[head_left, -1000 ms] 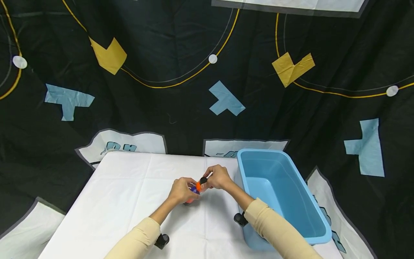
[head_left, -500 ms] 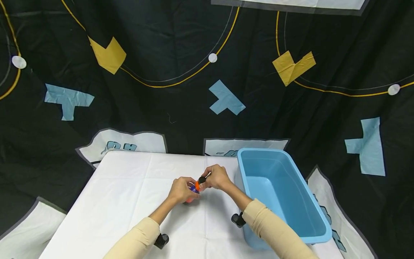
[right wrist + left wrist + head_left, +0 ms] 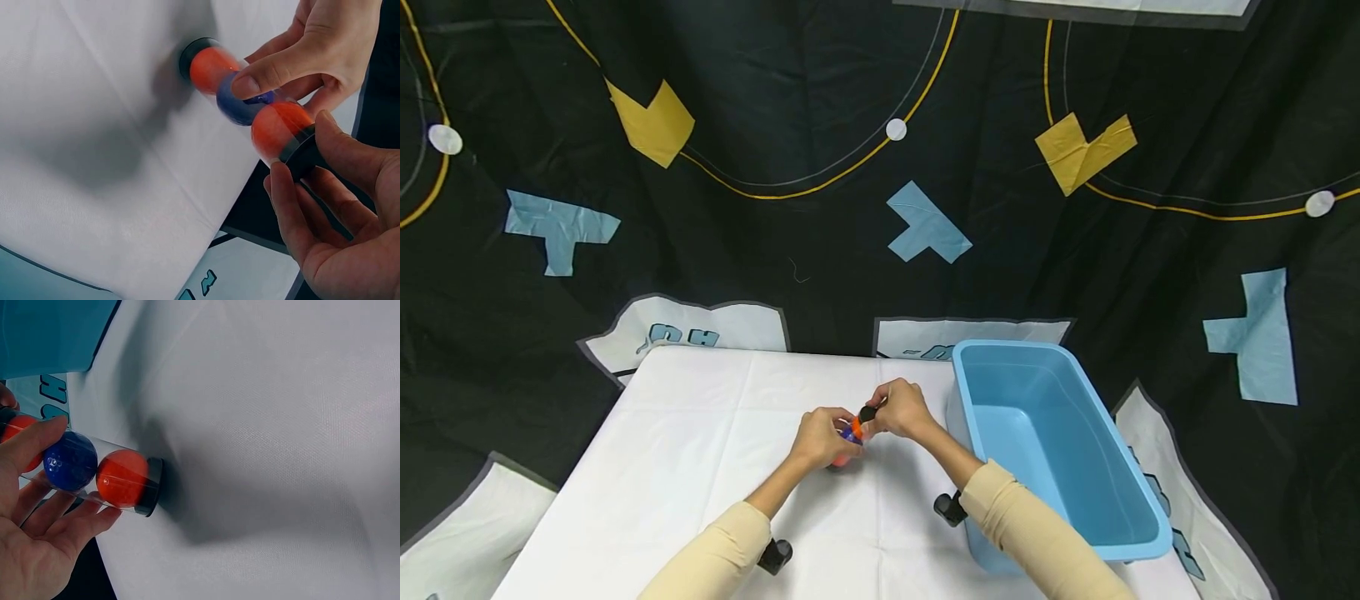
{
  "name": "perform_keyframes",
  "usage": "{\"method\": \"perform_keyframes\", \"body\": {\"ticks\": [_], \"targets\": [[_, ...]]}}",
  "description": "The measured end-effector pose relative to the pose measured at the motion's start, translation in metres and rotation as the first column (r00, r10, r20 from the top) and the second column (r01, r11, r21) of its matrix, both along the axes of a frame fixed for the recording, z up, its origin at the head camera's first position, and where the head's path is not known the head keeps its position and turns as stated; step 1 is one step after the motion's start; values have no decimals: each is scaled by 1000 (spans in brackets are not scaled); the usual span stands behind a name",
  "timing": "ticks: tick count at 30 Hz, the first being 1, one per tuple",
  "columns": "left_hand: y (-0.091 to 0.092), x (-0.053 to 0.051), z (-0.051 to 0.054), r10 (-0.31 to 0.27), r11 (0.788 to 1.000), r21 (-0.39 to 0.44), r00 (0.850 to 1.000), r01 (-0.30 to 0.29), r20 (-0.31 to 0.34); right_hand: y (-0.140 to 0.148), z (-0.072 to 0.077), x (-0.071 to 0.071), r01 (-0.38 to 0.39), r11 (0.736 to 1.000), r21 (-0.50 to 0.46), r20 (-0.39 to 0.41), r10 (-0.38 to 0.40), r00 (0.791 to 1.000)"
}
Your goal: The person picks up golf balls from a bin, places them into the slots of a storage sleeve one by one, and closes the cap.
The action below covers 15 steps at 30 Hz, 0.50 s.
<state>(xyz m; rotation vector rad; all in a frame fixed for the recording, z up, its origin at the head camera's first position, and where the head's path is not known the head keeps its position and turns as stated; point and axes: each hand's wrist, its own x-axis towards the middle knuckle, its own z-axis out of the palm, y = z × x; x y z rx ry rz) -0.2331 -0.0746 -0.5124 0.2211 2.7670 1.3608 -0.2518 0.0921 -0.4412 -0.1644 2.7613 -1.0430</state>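
A clear tube with black ends holds an orange ball [image 3: 122, 478], a blue ball [image 3: 70, 460] and another orange ball [image 3: 279, 130]. My left hand [image 3: 822, 439] grips the tube around its middle, thumb across the blue ball. My right hand [image 3: 902, 410] pinches the black cap [image 3: 301, 153] at the tube's upper end between thumb and fingers. The tube is tilted; its other black end [image 3: 150, 487] is low, near the white cloth, and whether it touches I cannot tell.
A light blue tub [image 3: 1067, 450] stands at the right of the white-covered table [image 3: 685, 450], beside my right forearm. Behind the table hangs a black cloth [image 3: 820, 250] with blue and yellow tape pieces. A black wrist device shows at each sleeve.
Both hands keep their grips on the tube and cap, with only a very slight shift of the right hand. The head view has tipped slightly downward.
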Motion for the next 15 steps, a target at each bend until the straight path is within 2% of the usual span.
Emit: {"method": "perform_keyframes", "body": {"ticks": [15], "targets": [[2, -1, -2, -10, 1000, -7, 1000, 10, -18, 8, -3, -2, 5, 1000, -12, 16, -5, 1000]]}}
